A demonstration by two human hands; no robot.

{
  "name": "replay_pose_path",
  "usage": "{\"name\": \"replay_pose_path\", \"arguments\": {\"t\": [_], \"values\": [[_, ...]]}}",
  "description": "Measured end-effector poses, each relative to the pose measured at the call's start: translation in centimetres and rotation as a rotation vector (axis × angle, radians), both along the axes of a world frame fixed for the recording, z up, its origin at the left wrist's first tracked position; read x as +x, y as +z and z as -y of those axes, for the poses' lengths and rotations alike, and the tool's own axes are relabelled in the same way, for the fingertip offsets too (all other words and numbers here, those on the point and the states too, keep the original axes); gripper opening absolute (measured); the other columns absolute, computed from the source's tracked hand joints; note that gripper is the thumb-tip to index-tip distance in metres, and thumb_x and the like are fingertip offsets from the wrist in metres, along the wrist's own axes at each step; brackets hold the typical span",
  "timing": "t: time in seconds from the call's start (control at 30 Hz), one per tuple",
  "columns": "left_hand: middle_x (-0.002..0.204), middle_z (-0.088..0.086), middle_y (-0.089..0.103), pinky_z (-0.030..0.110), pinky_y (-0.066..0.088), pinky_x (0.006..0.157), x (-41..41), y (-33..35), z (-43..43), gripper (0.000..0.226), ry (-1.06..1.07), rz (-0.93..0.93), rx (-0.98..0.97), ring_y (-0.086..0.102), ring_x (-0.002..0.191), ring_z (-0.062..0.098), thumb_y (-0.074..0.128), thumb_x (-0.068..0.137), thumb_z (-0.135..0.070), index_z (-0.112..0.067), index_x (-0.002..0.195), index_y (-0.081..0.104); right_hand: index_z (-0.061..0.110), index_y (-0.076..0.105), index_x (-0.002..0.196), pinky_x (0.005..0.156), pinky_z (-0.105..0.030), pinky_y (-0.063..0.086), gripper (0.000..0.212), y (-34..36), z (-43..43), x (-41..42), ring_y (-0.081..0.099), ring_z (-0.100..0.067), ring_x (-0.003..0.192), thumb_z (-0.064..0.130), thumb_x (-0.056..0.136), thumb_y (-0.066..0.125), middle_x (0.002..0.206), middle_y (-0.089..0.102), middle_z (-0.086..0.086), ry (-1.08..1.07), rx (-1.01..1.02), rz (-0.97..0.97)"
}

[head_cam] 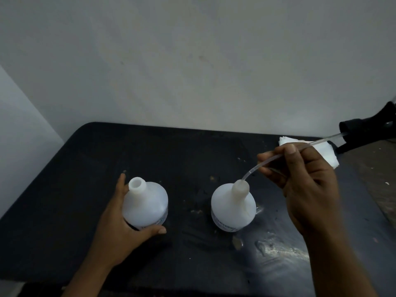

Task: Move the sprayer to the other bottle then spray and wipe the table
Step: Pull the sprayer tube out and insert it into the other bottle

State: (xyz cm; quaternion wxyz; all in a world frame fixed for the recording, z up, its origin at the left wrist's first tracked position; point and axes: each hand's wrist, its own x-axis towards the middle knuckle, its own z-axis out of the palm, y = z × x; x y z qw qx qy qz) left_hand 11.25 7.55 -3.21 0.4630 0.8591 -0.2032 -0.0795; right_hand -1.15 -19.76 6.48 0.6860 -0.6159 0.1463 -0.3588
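Note:
Two white plastic bottles stand upright on the black table (192,159). My left hand (120,224) grips the left bottle (145,206), whose neck is open. My right hand (308,185) pinches the clear dip tube (255,168) of the black sprayer head (368,133), which hangs in the air at the far right edge. The tube's lower end sits in the neck of the right bottle (233,209).
A folded white cloth (392,155) lies at the table's back right, partly hidden behind my right hand. Crumbs and wet smears mark the table's right front. A grey wall rises directly behind the table.

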Motion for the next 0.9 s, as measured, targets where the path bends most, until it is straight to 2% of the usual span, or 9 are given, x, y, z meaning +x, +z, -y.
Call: {"name": "replay_pose_path", "arguments": {"t": [0.13, 0.2, 0.27, 0.33, 0.47, 0.53, 0.7, 0.8, 0.9], "values": [[0.131, -0.042, 0.031, 0.017, 0.037, 0.089, 0.5, 0.0, 1.1, 0.124, -0.025, 0.033, -0.003, 0.041, 0.117, -0.012, 0.093, 0.04, -0.045, -0.047, 0.143, 0.025, 0.013, 0.062, 0.086, 0.068, -0.023, 0.059, 0.022, -0.1, 0.1, 0.0, 0.073, -0.015, 0.081, 0.031, 0.089, 0.048, 0.079, 0.076, -0.003, -0.005, 0.009, 0.004], [0.127, -0.035, 0.041, 0.011, 0.038, 0.08, 0.3, 0.4, 2.1, 0.107, -0.034, 0.036, -0.025, 0.045, 0.11, -0.015, 0.091, 0.045, -0.046, -0.044, 0.136, 0.036, 0.014, 0.062, 0.086, 0.067, -0.023, 0.059, 0.022, 0.0, 0.1, -0.1, 0.073, -0.014, 0.079, 0.03, 0.089, 0.048, 0.078, 0.076, -0.002, -0.01, 0.021, 0.01], [0.121, -0.023, 0.051, 0.012, 0.04, 0.075, -0.1, 0.9, 3.3, 0.091, -0.047, 0.04, -0.061, 0.051, 0.105, -0.01, 0.089, 0.045, -0.051, -0.042, 0.125, 0.045, 0.013, 0.062, 0.086, 0.067, -0.022, 0.059, 0.022, 0.2, 0.1, -0.1, 0.074, -0.013, 0.078, 0.03, 0.089, 0.048, 0.077, 0.076, -0.002, -0.019, 0.023, 0.017], [0.117, -0.02, 0.053, 0.013, 0.042, 0.073, -0.4, 1.4, 4.6, 0.088, -0.055, 0.065, -0.094, 0.052, 0.102, -0.011, 0.087, 0.043, -0.055, -0.039, 0.121, 0.05, 0.011, 0.061, 0.086, 0.067, -0.022, 0.059, 0.022, 0.4, 0.0, -0.1, 0.073, -0.013, 0.078, 0.029, 0.088, 0.047, 0.076, 0.076, -0.001, -0.024, 0.023, 0.019], [0.119, -0.023, 0.048, 0.003, 0.043, 0.07, -1.4, 2.4, 6.9, 0.091, -0.113, 0.129, -0.134, 0.046, 0.107, -0.018, 0.089, 0.043, -0.052, -0.037, 0.124, 0.05, 0.01, 0.06, 0.088, 0.067, -0.022, 0.059, 0.023, 0.6, -0.1, -0.1, 0.074, -0.012, 0.079, 0.028, 0.088, 0.046, 0.076, 0.076, -0.001, -0.031, 0.018, 0.017], [0.12, -0.023, 0.047, -0.001, 0.04, 0.075, -1.8, 2.6, 7.4, 0.088, -0.154, 0.152, -0.149, 0.046, 0.108, -0.016, 0.091, 0.045, -0.049, -0.045, 0.121, 0.047, 0.01, 0.06, 0.088, 0.068, -0.022, 0.059, 0.023, 0.8, -0.1, -0.3, 0.074, -0.012, 0.08, 0.028, 0.088, 0.046, 0.076, 0.076, -0.001, -0.032, 0.016, 0.016], [0.121, -0.023, 0.044, -0.002, 0.036, 0.079, -2.0, 2.7, 7.6, 0.083, -0.189, 0.195, -0.128, 0.044, 0.109, -0.016, 0.091, 0.049, -0.044, -0.058, 0.113, 0.04, 0.015, 0.06, 0.085, 0.069, -0.022, 0.058, 0.021, 1.7, -0.3, -0.6, 0.074, -0.011, 0.082, 0.026, 0.093, 0.044, 0.078, 0.077, 0.002, -0.037, 0.008, 0.067], [0.121, -0.024, 0.042, -0.002, 0.037, 0.08, -2.3, 2.8, 7.9, 0.081, -0.217, 0.183, -0.143, 0.044, 0.109, -0.016, 0.089, 0.051, -0.046, -0.065, 0.111, 0.038, 0.016, 0.059, 0.085, 0.069, -0.022, 0.058, 0.028, 2.3, -0.6, -0.7, 0.074, -0.012, 0.083, 0.016, 0.102, 0.037, 0.077, 0.077, 0.004, -0.034, 0.011, 0.112], [0.122, -0.022, 0.042, -0.001, 0.039, 0.079, -2.6, 2.7, 8.1, 0.079, -0.245, 0.158, -0.162, 0.045, 0.109, -0.015, 0.088, 0.052, -0.044, -0.066, 0.109, 0.039, 0.015, 0.058, 0.086, 0.069, -0.022, 0.058, 0.028, 2.9, -1.3, -0.6, 0.074, -0.011, 0.083, 0.014, 0.103, 0.035, 0.076, 0.076, 0.005, -0.017, 0.018, 0.156]]}}
